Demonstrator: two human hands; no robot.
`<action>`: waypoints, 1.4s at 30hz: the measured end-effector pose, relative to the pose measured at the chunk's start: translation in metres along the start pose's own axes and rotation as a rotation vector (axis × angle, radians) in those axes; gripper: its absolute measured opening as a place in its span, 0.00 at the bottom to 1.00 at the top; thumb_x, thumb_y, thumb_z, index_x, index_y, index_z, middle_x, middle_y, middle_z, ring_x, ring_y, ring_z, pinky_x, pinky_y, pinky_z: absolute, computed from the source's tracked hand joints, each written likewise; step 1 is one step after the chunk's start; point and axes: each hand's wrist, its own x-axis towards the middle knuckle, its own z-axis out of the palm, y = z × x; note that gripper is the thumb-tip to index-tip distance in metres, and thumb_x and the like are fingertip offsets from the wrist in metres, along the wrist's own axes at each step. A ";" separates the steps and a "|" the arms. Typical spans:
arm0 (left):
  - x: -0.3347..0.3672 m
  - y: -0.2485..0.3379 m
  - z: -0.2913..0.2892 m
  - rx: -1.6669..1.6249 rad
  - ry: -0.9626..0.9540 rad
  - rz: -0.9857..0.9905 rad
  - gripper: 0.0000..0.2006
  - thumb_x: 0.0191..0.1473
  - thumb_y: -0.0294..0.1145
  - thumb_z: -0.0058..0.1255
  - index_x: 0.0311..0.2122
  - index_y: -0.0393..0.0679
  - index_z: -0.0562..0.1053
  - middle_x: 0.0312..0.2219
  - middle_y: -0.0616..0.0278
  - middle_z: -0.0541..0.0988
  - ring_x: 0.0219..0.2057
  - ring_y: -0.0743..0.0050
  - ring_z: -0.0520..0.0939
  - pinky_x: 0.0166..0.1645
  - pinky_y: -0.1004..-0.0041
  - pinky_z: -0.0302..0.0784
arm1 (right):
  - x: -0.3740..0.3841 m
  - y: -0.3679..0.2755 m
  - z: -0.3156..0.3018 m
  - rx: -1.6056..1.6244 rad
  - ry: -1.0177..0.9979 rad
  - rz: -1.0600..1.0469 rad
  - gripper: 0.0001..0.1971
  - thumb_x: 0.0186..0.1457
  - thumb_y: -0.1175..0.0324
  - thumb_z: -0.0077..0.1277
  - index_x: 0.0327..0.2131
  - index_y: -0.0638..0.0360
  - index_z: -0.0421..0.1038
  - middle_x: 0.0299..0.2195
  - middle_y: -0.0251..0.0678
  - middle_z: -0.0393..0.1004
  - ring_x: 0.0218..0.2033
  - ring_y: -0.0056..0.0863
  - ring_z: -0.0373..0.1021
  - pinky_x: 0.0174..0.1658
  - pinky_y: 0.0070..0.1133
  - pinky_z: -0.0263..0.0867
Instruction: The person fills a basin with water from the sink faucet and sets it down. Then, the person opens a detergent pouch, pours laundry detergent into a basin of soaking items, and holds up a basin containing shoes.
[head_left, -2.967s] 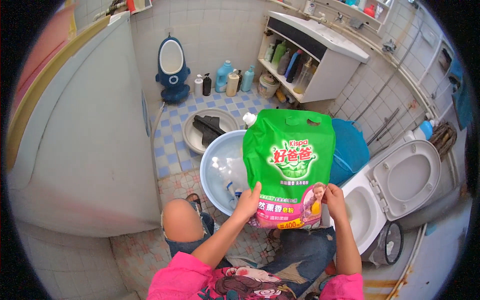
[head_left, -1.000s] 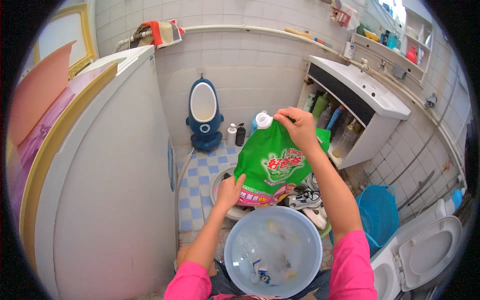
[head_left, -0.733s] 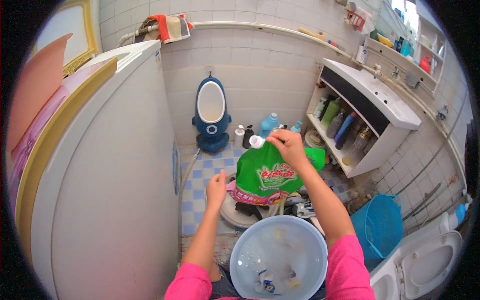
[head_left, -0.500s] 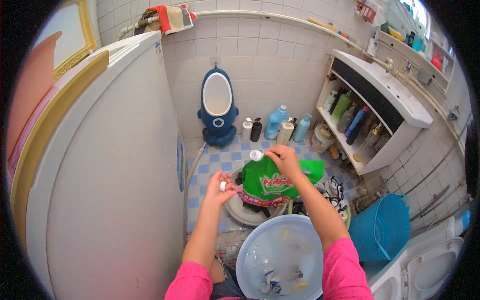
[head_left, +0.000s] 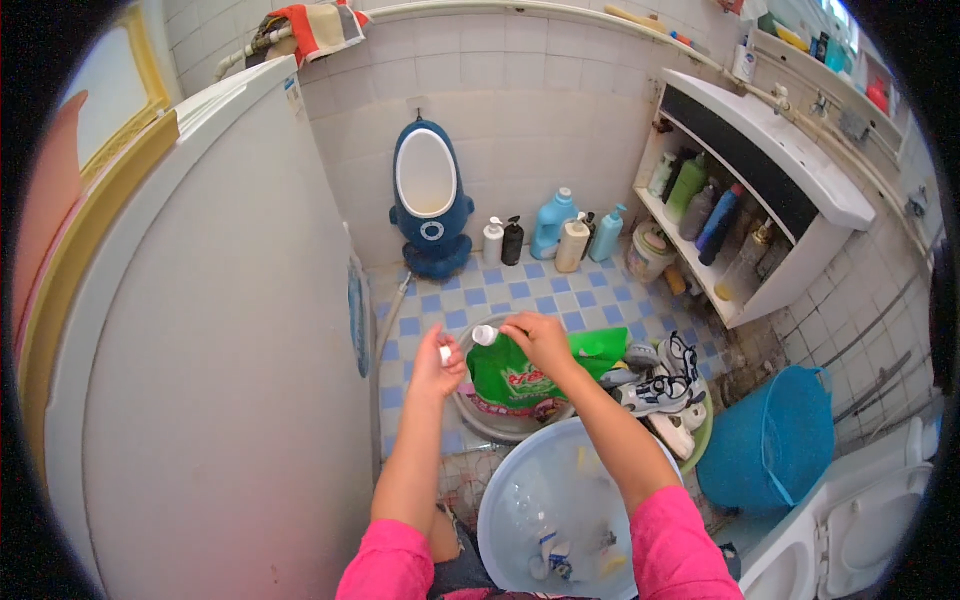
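Observation:
My right hand (head_left: 540, 342) pinches the upper corner of a green detergent pouch (head_left: 510, 380), close beside its uncapped white spout (head_left: 484, 336). The pouch hangs tilted, spout to the left, its lower edge pink. A small white screw cap (head_left: 445, 354) is held in the fingers of my left hand (head_left: 436, 372), just left of the spout. Below my forearms stands a light blue basin (head_left: 492, 510) of cloudy water with bubbles and a few small blue, white and yellowish things in it. Behind the pouch, a round grey-white tub (head_left: 470, 425) is partly hidden.
Sneakers (head_left: 655, 395) sit in a green basin (head_left: 704, 440) right of the pouch. Beyond are a blue bucket (head_left: 770, 440) and a toilet (head_left: 800, 540). Several bottles (head_left: 553, 225) line the far wall near a blue urinal (head_left: 430, 200). A tall white appliance (head_left: 220, 330) bounds the left.
Both hands and the pouch sit slightly farther left in the picture, and more of the sneakers shows at right. The whole view has shifted a little. Both grips are unchanged.

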 end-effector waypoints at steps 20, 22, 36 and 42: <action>0.006 -0.015 0.015 0.609 0.125 0.210 0.10 0.44 0.31 0.43 0.32 0.44 0.57 0.21 0.65 0.63 0.19 0.80 0.63 0.16 0.82 0.55 | -0.010 -0.008 0.005 -0.058 -0.014 0.016 0.07 0.42 0.67 0.51 0.25 0.60 0.71 0.25 0.40 0.71 0.26 0.39 0.68 0.29 0.27 0.63; 0.009 -0.019 0.013 0.690 0.112 0.212 0.11 0.46 0.33 0.44 0.32 0.45 0.58 0.21 0.66 0.63 0.19 0.81 0.63 0.16 0.82 0.55 | -0.013 -0.009 0.005 -0.061 -0.028 0.012 0.07 0.42 0.67 0.51 0.25 0.60 0.71 0.25 0.40 0.71 0.26 0.39 0.68 0.29 0.27 0.63; -0.015 -0.026 0.036 1.604 0.142 0.950 0.12 0.38 0.25 0.53 0.32 0.38 0.69 0.30 0.57 0.69 0.25 0.67 0.73 0.30 0.76 0.70 | -0.017 -0.010 0.004 -0.030 -0.003 0.025 0.08 0.43 0.68 0.50 0.26 0.63 0.71 0.25 0.41 0.71 0.27 0.39 0.68 0.30 0.27 0.63; -0.020 -0.027 0.041 1.506 -0.093 0.904 0.17 0.37 0.17 0.51 0.38 0.38 0.68 0.34 0.57 0.66 0.33 0.68 0.72 0.40 0.75 0.72 | -0.018 -0.011 0.001 -0.037 0.028 0.054 0.06 0.42 0.71 0.52 0.25 0.62 0.71 0.23 0.40 0.71 0.25 0.36 0.68 0.29 0.24 0.62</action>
